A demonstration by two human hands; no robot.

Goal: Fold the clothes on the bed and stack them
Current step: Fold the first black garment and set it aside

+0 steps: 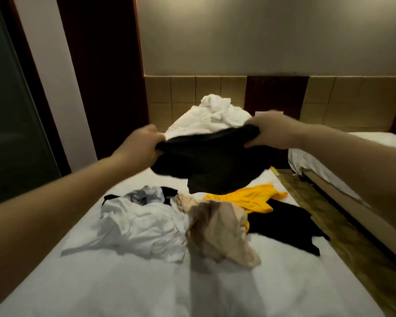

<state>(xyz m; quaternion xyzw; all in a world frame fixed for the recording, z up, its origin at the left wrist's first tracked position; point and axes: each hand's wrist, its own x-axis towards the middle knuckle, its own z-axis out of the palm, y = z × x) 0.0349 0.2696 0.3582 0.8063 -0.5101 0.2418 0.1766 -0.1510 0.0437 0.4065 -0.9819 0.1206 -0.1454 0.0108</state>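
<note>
A black garment [213, 159] hangs in the air above the bed [146, 289]. My left hand [140, 145] grips its left top edge and my right hand [270, 131] grips its right top edge. Its lower part droops down toward the sheet. Below it lie loose clothes: a crumpled white shirt [137, 225], a grey piece [144, 194], a beige garment [220, 227], a yellow one [249, 197] and another black one [286, 225].
A heap of white bedding [210, 115] sits at the head of the bed against the tiled wall. A second bed [343, 161] stands to the right across a narrow strip of patterned floor [318, 202]. A dark door [12, 110] is at left.
</note>
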